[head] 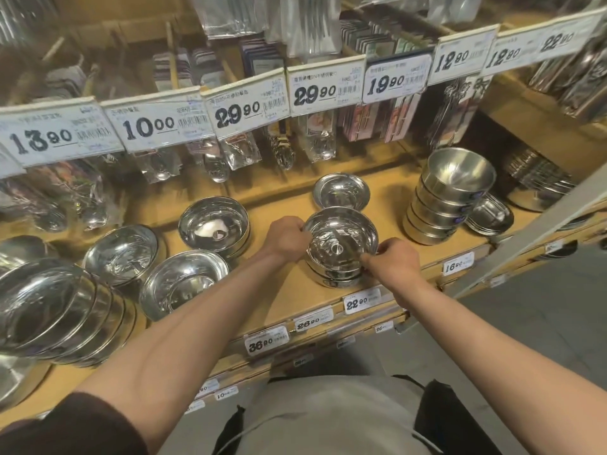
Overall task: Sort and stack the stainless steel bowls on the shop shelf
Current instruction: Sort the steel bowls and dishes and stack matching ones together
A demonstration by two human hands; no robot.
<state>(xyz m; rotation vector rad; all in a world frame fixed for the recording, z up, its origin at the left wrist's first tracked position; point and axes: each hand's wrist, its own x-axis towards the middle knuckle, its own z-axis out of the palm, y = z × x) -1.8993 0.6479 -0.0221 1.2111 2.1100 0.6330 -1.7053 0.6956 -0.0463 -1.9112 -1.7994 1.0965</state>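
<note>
A short stack of stainless steel bowls (341, 238) stands near the front of the wooden shelf (289, 293). My left hand (287, 238) grips the top bowl's left rim. My right hand (392, 262) pinches its right rim near the front. Behind the stack lies a small shallow bowl (341, 190). To the left stand a deep bowl stack (213, 224) and two single-looking bowls (184, 280) (123, 254). A tall stack of matt bowls (450, 195) stands at the right.
Large nested bowls (56, 307) lean at the far left. Small dishes (489, 218) and stacked plates (535, 178) sit at the right. Bagged cutlery hangs behind under price tags (246, 110). The shelf's front edge carries price labels (361, 302). A grey floor lies lower right.
</note>
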